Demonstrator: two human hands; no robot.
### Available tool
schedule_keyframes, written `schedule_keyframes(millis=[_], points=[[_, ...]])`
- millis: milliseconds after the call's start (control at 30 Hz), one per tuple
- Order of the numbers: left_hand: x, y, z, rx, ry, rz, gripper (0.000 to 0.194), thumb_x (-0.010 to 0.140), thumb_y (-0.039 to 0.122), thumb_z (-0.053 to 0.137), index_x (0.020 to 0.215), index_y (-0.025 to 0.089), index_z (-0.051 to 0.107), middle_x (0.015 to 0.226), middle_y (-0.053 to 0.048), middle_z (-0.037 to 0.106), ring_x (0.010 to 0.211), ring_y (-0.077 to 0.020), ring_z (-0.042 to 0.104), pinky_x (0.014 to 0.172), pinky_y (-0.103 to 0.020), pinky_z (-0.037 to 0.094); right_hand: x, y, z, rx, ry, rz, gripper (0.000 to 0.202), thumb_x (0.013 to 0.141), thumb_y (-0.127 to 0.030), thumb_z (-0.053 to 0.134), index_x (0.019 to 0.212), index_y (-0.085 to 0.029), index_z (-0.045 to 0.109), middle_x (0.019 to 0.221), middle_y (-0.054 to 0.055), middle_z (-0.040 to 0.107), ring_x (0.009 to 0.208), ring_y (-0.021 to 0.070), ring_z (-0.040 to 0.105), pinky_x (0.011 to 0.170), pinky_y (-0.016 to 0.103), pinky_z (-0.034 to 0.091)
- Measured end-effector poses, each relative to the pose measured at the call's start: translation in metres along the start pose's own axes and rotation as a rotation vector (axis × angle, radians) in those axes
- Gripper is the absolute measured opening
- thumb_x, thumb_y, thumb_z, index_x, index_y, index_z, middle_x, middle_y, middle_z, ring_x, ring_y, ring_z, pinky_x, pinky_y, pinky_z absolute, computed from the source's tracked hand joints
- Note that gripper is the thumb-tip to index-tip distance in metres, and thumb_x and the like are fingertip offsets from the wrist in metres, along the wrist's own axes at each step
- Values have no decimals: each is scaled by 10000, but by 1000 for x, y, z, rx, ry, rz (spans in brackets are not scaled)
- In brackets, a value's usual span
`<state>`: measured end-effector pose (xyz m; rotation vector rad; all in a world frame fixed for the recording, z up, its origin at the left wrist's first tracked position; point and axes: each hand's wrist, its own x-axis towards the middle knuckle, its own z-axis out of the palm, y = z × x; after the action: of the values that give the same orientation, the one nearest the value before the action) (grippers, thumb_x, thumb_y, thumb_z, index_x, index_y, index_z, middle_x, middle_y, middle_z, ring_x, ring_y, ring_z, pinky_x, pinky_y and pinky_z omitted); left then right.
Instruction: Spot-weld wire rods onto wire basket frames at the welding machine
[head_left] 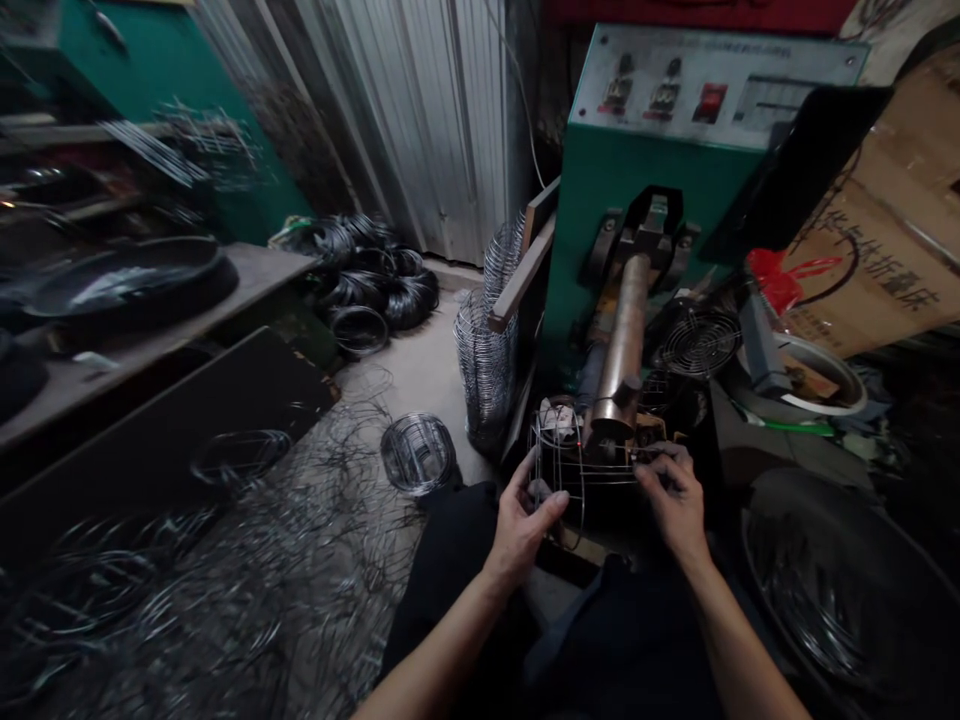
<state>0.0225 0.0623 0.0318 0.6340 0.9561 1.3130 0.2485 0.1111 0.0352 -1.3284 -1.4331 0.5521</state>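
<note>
My left hand (527, 518) grips the left side of a small wire cage frame (576, 462), fingers curled around its wires. On the frame's right side, my right hand (677, 497) pinches a wire near the top edge. The frame sits under the end of a brass-coloured cylinder (624, 345) that sticks out of a green machine (637, 190). My dark trousers fill the bottom of the view.
A stack of finished wire frames (487, 350) leans left of the machine. One wire basket (417, 453) and loose wire rings (225, 560) lie on the floor. Wire coils (375, 275) sit by the corrugated wall. A cardboard box (885, 230) and a fan grille (701, 340) stand right.
</note>
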Motion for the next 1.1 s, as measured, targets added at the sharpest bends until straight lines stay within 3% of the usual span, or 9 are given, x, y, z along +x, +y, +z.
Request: schedule_keyframes(millis=[133, 300, 633, 967, 1033, 1100], points=[[3, 3, 2, -15, -4, -7, 1032, 741, 387, 855, 1578, 189, 284, 722, 73, 498, 473, -69, 483, 427, -223, 504, 3, 3, 3, 3, -12, 0, 358, 797, -473, 758, 616, -201, 613, 1020, 74, 564, 982, 254, 538, 845, 383, 410], [10, 6, 5, -14, -2, 17, 914, 745, 365, 857, 1522, 196, 406, 742, 56, 546, 519, -60, 520, 482, -188, 506, 11, 5, 3, 10, -12, 12, 361, 785, -487, 767, 620, -204, 615, 1021, 78, 562, 987, 254, 536, 832, 376, 416], [22, 10, 16, -1, 3, 29, 1037, 715, 400, 868, 1550, 109, 326, 682, 78, 487, 483, -78, 476, 394, -243, 527, 23, 4, 3, 16, -3, 27, 400, 769, -491, 761, 567, -206, 568, 931, 58, 539, 924, 238, 518, 810, 367, 393], [29, 7, 13, -7, -68, 41, 982, 750, 382, 848, 1555, 164, 330, 694, 84, 503, 408, -73, 505, 379, -229, 486, 26, 3, 5, -28, 15, 0, 399, 801, -472, 744, 561, -209, 565, 947, 59, 576, 1016, 258, 538, 913, 398, 397], [25, 7, 14, -20, -61, 28, 982, 732, 375, 863, 1543, 164, 351, 683, 88, 499, 413, -66, 497, 389, -214, 477, 21, 6, -1, -25, 14, -3, 361, 803, -473, 744, 613, -209, 587, 1011, 69, 597, 1056, 267, 547, 942, 409, 403], [16, 8, 15, -48, -49, 7, 968, 729, 383, 863, 1532, 171, 365, 686, 79, 516, 443, -72, 505, 409, -209, 481, 10, 14, -10, 30, 47, -1, 278, 814, -474, 731, 793, -217, 627, 1116, 82, 604, 1096, 269, 559, 955, 413, 417]])
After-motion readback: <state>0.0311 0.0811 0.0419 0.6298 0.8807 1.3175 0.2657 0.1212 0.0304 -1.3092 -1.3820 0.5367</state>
